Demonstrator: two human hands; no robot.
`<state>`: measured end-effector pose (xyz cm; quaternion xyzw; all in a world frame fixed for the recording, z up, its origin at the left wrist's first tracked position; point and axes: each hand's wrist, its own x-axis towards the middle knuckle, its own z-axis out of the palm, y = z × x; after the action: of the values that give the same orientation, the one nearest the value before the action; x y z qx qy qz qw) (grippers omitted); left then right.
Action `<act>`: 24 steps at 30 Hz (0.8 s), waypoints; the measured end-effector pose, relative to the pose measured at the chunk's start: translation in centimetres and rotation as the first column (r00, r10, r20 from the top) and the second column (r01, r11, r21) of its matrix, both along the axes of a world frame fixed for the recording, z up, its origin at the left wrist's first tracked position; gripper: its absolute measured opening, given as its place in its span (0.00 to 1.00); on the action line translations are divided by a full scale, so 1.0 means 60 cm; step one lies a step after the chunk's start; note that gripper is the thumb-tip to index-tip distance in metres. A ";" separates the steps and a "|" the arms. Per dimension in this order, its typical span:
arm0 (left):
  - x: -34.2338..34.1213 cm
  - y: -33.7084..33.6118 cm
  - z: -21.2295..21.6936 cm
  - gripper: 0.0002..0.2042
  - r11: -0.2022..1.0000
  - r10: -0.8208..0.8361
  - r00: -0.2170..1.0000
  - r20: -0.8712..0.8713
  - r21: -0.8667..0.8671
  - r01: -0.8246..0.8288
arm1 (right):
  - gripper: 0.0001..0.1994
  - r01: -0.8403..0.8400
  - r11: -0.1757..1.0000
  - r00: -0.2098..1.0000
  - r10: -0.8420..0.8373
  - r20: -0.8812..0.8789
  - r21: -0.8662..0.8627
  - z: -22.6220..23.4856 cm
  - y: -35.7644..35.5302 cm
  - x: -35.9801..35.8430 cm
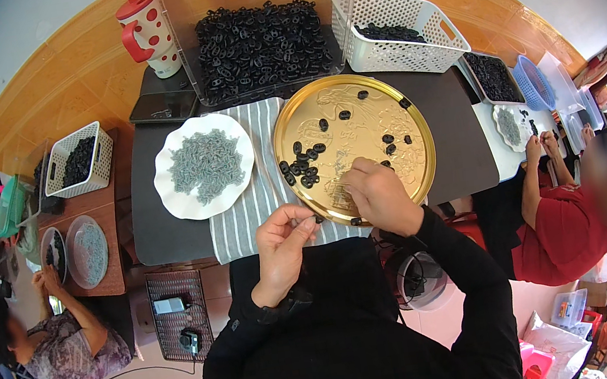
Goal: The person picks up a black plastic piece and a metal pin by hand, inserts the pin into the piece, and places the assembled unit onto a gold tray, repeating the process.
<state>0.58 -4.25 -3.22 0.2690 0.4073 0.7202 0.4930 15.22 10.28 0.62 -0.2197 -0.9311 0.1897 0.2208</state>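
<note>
My left hand (283, 249) is closed at the near left rim of a round gold tray (398, 195). Thumb and forefinger pinch a small black plastic piece (318, 219). Over the tray, my right hand (378, 192) points its bunched fingertips down at a few thin grey pieces (339, 193); whether anything sits between them is hidden. Black oval pieces with holes (308, 171) cluster at the tray's left, and several more lie scattered toward its far and right sides. Left of the tray, a white wavy-edged plate (173, 197) carries a heap of small grey-green pieces (207, 164).
A striped cloth (236, 235) lies under tray and plate. Behind stand a clear bin of black pieces (262, 46), a white perforated basket (424, 54) and a red-lidded spotted tumbler (154, 43). People work at tables on the left (79, 341) and right (568, 228).
</note>
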 end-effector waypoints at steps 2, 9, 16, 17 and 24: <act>-0.001 0.003 0.000 0.04 1.000 -0.012 1.000 0.002 0.010 0.012 | 0.04 -0.004 1.000 0.996 0.002 0.086 0.024 -0.002 0.003 -0.010; 0.000 -0.003 -0.001 0.04 0.998 -0.001 1.000 -0.001 -0.058 0.000 | 0.05 -0.240 0.939 0.952 0.177 0.252 0.246 0.004 0.008 -0.031; 0.008 -0.003 0.000 0.06 0.999 0.038 0.999 -0.005 -0.021 -0.038 | 0.08 -0.320 0.885 0.889 0.158 0.429 0.337 0.008 -0.004 -0.046; 0.008 -0.005 0.000 0.06 0.999 0.042 0.999 -0.008 -0.020 -0.042 | 0.08 -0.289 0.915 0.913 0.177 0.367 0.280 0.002 0.003 -0.045; 0.004 -0.009 0.000 0.07 0.998 0.057 0.997 -0.054 -0.017 -0.058 | 0.05 -0.154 0.982 0.988 0.153 -0.010 -0.112 0.003 0.040 -0.015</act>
<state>0.84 -4.81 -3.19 0.2717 0.4345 0.7228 0.4637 14.35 12.70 0.83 -0.1592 -0.9329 0.2586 0.1936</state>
